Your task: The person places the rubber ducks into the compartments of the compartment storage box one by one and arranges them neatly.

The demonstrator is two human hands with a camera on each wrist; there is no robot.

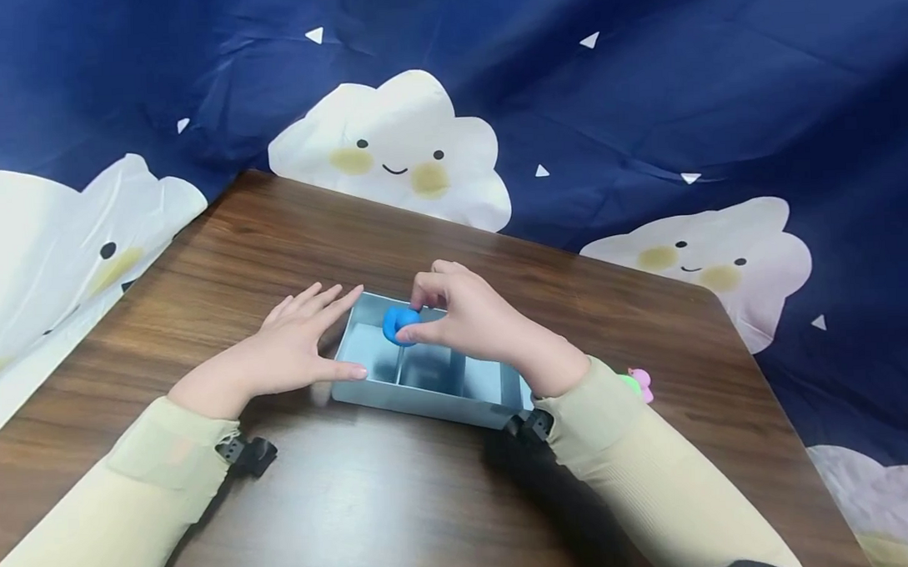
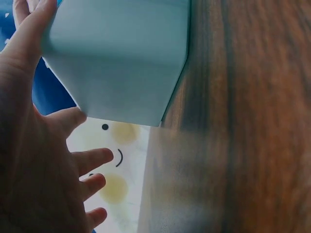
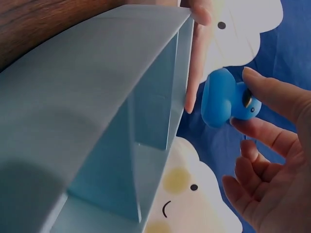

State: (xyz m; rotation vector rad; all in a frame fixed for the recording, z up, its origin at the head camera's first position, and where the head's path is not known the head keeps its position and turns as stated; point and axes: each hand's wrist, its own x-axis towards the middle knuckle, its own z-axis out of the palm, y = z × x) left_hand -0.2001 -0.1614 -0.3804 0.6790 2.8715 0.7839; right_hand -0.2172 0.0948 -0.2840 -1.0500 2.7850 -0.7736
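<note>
A blue rubber toy [image 1: 399, 325] with a small face is pinched between thumb and fingertips of my right hand [image 1: 478, 316], above the divided box. In the right wrist view, the toy [image 3: 218, 99] is held by its head end, and the right hand [image 3: 277, 145] has its other fingers bent. The light blue box [image 1: 428, 399] has several compartments. My left hand [image 1: 287, 348] spreads its fingers at the box's left end, thumb by the near rim and index finger at the far corner. In the left wrist view, the left hand [image 2: 53, 141] lies along the box [image 2: 121, 63].
A green and pink toy [image 1: 641, 384] lies on the wooden table [image 1: 342, 504] to the right of the box, partly hidden by the right sleeve [image 1: 616, 420]. Behind the table hangs a dark blue cloth [image 1: 537, 89] printed with smiling clouds.
</note>
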